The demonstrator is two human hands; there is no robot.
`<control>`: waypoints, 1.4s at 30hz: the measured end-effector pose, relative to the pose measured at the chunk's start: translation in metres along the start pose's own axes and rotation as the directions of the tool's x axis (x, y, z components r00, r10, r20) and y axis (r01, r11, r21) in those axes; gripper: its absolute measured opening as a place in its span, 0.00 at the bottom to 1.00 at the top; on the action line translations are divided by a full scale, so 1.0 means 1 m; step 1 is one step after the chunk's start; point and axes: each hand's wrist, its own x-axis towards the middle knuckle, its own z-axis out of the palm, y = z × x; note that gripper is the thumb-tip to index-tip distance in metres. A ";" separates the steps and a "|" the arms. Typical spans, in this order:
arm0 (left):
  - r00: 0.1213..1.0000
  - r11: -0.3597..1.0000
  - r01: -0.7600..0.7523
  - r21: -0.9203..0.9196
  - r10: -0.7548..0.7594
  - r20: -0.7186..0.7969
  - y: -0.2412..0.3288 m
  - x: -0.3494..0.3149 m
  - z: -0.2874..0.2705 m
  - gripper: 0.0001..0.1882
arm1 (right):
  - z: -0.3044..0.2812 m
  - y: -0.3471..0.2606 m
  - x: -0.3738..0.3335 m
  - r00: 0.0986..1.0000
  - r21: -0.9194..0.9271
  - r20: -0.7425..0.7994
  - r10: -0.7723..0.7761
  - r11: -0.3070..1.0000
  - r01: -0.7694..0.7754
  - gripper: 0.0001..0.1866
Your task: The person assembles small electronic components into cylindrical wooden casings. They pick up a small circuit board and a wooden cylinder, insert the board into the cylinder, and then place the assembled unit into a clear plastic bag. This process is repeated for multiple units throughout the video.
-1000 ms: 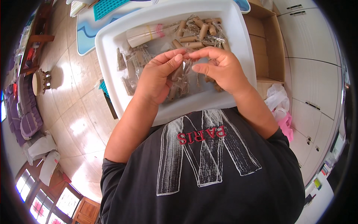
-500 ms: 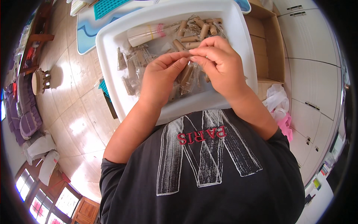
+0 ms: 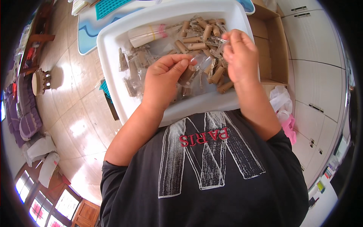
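Note:
My left hand (image 3: 163, 77) pinches the edge of a clear plastic bag (image 3: 203, 61) between thumb and forefinger, over a white plastic tub (image 3: 109, 49). Below those fingertips a brown cylinder (image 3: 186, 75) shows, apparently inside clear plastic. My right hand (image 3: 242, 53) is raised over the tub's right side with its fingers closed. Thin shiny strands show by its fingertips, but I cannot tell whether it grips them. Loose brown cylinders (image 3: 207, 32) with thin silvery chains or wires lie under and beside it. Bagged cylinders (image 3: 132, 70) fill the tub's left part.
A bundle of flat clear bags (image 3: 145, 34) with a pink band lies at the tub's back left. An open cardboard box (image 3: 274, 49) stands to the right, with white and pink plastic bags (image 3: 281, 104) nearer me. Behind the tub is a blue-and-white patterned tabletop (image 3: 89, 34).
My right hand has moved away from my left, to the right and slightly up. My left hand stays nearly in place, and the clear bag at its fingertips now shows more.

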 end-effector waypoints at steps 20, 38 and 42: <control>0.996 0.996 -0.061 0.060 0.065 -0.057 0.006 0.002 -0.004 0.06 | -0.001 0.004 -0.018 0.896 -0.449 0.280 0.344 0.872 -0.195 0.12; 0.997 1.000 -0.019 -0.019 0.018 -0.081 0.007 0.002 0.000 0.08 | -0.002 0.009 -0.019 0.885 -0.397 0.398 0.241 0.915 -0.071 0.07; 0.999 0.999 -0.036 0.019 0.037 -0.039 0.006 0.001 -0.003 0.09 | 0.004 0.003 -0.021 0.882 -0.375 0.354 0.310 0.911 -0.170 0.08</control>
